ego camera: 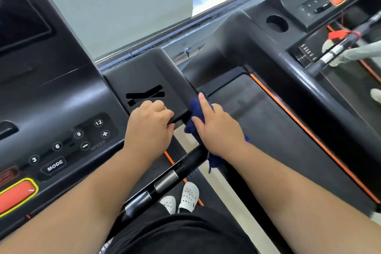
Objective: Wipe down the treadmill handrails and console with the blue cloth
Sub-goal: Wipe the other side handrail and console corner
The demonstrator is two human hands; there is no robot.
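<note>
Our left hand [150, 121] curls over the console [144, 74] corner; our right hand [216, 126] grips the bunched cloth [195, 106], index straight, others probably curled.

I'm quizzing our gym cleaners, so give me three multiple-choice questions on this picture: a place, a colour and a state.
1. Where is the blue cloth? A in a pocket; B under the right hand, against the right side of the console; C over a shoulder.
2. What colour rims the red stop button? A green; B white; C yellow.
3. What is the left hand doing? A gripping the console's corner; B hanging idle; C holding a spray bottle.
Answers: 1 B, the hand presses it there. 2 C, a yellow band surrounds it. 3 A, its fingers curl round the edge.
</note>
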